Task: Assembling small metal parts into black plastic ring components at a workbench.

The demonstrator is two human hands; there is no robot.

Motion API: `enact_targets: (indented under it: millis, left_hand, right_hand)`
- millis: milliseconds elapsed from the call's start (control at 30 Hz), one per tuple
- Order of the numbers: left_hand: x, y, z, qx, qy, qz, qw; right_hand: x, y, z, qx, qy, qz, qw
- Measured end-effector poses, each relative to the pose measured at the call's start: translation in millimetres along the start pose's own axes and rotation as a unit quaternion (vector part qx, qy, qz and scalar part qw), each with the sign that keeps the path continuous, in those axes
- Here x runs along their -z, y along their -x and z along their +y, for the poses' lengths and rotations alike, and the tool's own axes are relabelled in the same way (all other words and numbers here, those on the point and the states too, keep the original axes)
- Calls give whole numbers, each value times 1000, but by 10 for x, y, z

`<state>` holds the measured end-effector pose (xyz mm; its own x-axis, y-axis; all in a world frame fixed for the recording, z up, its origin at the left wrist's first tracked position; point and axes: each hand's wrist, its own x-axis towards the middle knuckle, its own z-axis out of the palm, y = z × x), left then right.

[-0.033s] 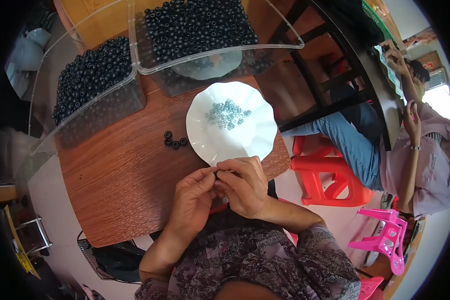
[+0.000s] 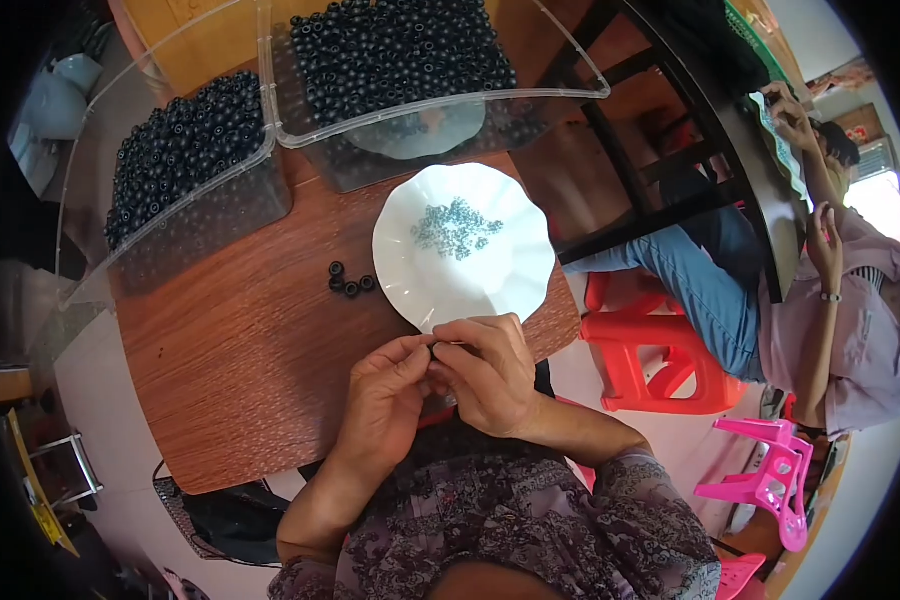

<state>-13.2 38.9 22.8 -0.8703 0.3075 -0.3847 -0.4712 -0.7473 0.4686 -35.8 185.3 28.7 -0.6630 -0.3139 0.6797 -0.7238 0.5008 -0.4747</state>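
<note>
My left hand (image 2: pixel 385 392) and my right hand (image 2: pixel 488 375) meet in front of the plate's near edge. Both are closed, fingertips together, pinching a small black ring-shaped part (image 2: pixel 433 351) that the fingers mostly cover. Just beyond them a white plate with a wavy rim (image 2: pixel 400 285) carries a loose heap of tiny pale grey-green pieces (image 2: pixel 455 229). Left of the plate, several black rings (image 2: pixel 351 289) lie close together on the brown wood-grain table (image 2: pixel 240 370).
Two clear plastic tubs stand at the far side: the left tub (image 2: pixel 210 195) and the right tub (image 2: pixel 440 97), both filled with black rings. A co-worker (image 2: pixel 835 310) sits at a dark table (image 2: pixel 760 215) on the right. Red (image 2: pixel 660 365) and pink (image 2: pixel 770 470) plastic stools stand on the floor.
</note>
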Motion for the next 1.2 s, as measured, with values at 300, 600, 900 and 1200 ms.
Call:
enact_targets:
  millis: [300, 600, 900, 1200]
  left_hand:
    - [75, -41, 112, -102, -36, 25, 994]
    - [195, -99, 103, -113, -56, 29, 992]
    - [230, -115, 94, -122, -70, 13, 990]
    - [252, -116, 86, -130, -78, 2, 988]
  right_hand:
    - [54, -305, 435, -14, 52, -30, 998]
    - [-164, -440, 750, 15, 185, -96, 978]
    - [-143, -446, 714, 57, 167, -129, 976]
    - [-111, -438, 721, 57, 129, -141, 980]
